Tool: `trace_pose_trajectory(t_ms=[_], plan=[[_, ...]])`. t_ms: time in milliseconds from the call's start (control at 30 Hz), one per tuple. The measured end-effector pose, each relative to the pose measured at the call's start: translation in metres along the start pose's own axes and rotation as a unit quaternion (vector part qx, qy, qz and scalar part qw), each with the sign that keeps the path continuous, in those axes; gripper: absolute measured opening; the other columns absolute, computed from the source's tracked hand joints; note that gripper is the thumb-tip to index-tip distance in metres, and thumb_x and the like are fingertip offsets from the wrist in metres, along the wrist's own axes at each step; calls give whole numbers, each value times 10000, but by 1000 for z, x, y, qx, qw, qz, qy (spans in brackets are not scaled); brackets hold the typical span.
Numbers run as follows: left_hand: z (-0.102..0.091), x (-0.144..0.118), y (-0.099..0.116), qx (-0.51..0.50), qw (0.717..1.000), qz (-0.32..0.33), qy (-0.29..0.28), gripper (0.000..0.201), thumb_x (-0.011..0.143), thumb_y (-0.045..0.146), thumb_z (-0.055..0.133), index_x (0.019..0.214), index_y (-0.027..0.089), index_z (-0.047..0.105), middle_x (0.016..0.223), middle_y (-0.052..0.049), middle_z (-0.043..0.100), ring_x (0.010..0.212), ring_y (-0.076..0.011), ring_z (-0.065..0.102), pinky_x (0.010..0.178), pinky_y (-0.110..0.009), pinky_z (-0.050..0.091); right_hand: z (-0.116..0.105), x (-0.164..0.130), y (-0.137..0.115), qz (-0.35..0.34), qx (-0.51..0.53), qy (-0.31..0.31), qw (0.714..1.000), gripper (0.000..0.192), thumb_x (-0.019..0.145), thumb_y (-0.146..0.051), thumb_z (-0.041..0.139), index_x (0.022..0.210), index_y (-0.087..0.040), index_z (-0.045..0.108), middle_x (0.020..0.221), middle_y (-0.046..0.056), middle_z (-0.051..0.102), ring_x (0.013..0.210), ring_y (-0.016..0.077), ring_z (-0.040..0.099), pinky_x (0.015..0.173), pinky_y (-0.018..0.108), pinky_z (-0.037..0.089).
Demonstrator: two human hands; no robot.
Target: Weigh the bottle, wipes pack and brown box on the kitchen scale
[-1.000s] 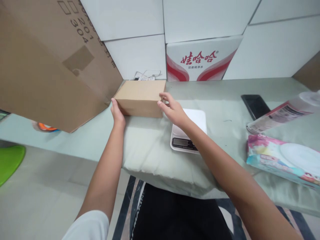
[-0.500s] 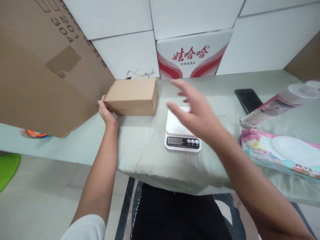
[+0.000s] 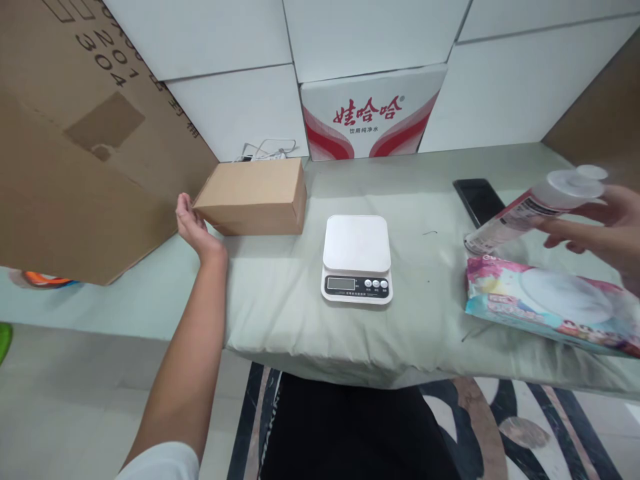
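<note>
Two hands are at work over a table (image 3: 435,200) covered in pale green cloth, seen from the head camera. As landmark take the white kitchen scale (image 3: 357,259), which sits on the cloth near the table's front edge with its display and buttons facing the person.

To the left of the scale and a little farther back lies a small brown cardboard box (image 3: 251,195), closed, flat on the cloth. The left hand (image 3: 193,225) rests against the box's left end, fingers loosely curled and touching the cardboard, not wrapped around it. Farther left of the scale, a big cardboard sheet (image 3: 80,147) with printed numbers leans over the table edge, just beside that hand.

Well to the right of the scale, the right hand (image 3: 603,227) is at the picture's edge, fingers bent around the capped end of a white bottle (image 3: 535,208) with a pink label. The bottle is tilted, its cap up at the hand and its other end low, near the cloth. The hand is partly cut off, so how firm the grip is cannot be told.

Right of the scale and in front of the bottle lies a pink and blue packet of wipes (image 3: 545,303). Behind the bottle, a dark phone (image 3: 479,198) lies flat. Directly behind the scale, against the white wall, stands a white carton with red lettering (image 3: 373,117), and a white cable (image 3: 265,150) lies behind the small box.
</note>
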State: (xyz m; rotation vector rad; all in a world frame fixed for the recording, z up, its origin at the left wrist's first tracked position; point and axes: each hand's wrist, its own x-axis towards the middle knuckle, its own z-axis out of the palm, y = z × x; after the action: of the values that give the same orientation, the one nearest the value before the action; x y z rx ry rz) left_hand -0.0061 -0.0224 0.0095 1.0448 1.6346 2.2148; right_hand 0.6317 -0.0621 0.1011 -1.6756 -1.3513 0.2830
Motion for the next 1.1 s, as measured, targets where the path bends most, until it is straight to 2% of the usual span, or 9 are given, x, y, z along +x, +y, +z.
trace_pose_trajectory(t_ms=[67, 100, 233, 367, 500, 633, 767, 933, 1100], plan=[[0, 0, -1, -17, 1000, -1, 2, 724, 1123, 529, 304, 1618, 8, 393, 1758, -236, 375, 1638, -230, 402, 1333, -343, 318, 7, 3, -7, 78, -80, -103, 988, 364, 553, -469, 1054, 823, -317, 862, 597, 10, 739, 525, 173, 611, 569, 507, 401], [0, 1, -2, -22, 1000, 1, 2, 736, 1119, 541, 319, 1613, 2, 394, 1756, -244, 373, 1636, -233, 406, 1328, -336, 326, 11, 4, -9, 92, -102, -131, 982, 330, 615, -500, 1023, 843, -318, 867, 602, 18, 741, 530, 175, 610, 569, 505, 394], [1, 6, -8, -20, 1000, -11, 1, 770, 1106, 607, 303, 1580, 14, 433, 1730, -257, 410, 1607, -240, 456, 1297, -326, 368, 19, -1, -21, 42, -83, -113, 989, 317, 658, -531, 992, 839, -298, 873, 626, 49, 754, 541, 181, 608, 569, 486, 390], [-2, 11, -13, -11, 995, -98, -1, 882, 1072, 747, 158, 1613, 99, 412, 1738, -217, 421, 1608, -268, 455, 1293, -388, 380, 34, -20, -65, -1, 23, -49, 999, 426, 640, -477, 1009, 977, -262, 862, 917, 79, 840, 675, 203, 690, 620, 483, 474], [-6, 13, -15, -3, 991, -134, -2, 973, 1025, 809, 44, 1650, 139, 373, 1760, -189, 397, 1605, -282, 456, 1289, -427, 378, 83, -47, -126, -91, 126, -32, 987, 476, 712, -394, 961, 1101, -167, 807, 1028, 108, 813, 712, 156, 657, 624, 408, 507], [-7, 13, -16, 20, 992, -121, -23, 1052, 979, 843, -1, 1676, 118, 309, 1768, -221, 363, 1625, -297, 423, 1291, -445, 369, 144, -73, -158, -127, 234, -101, 959, 408, 708, -345, 947, 1035, -187, 761, 923, 27, 753, 637, 108, 547, 596, 334, 505], [-5, 12, -14, 34, 992, -116, -17, 1080, 968, 863, 38, 1673, 94, 317, 1758, -252, 365, 1625, -305, 425, 1280, -429, 386, 178, -91, -160, -129, 247, -159, 947, 411, 732, -425, 933, 1039, -240, 734, 856, -20, 677, 643, 113, 495, 583, 301, 449], [-5, 11, -11, -3, 991, -135, -10, 853, 1082, 671, 86, 1663, 97, 331, 1761, -207, 386, 1591, -242, 478, 1268, -383, 410, 185, -97, -154, -133, 252, -177, 942, 430, 755, -490, 923, 1043, -245, 720, 834, -29, 622, 645, 111, 456, 601, 304, 413], [-7, 13, -14, -37, 989, -141, -4, 866, 1076, 727, 114, 1638, 130, 390, 1751, -192, 413, 1572, -224, 502, 1258, -354, 422, 193, -93, -145, -128, 298, -189, 927, 455, 740, -555, 928, 1022, -265, 720, 778, -37, 602, 618, 113, 418, 559, 297, 373]])
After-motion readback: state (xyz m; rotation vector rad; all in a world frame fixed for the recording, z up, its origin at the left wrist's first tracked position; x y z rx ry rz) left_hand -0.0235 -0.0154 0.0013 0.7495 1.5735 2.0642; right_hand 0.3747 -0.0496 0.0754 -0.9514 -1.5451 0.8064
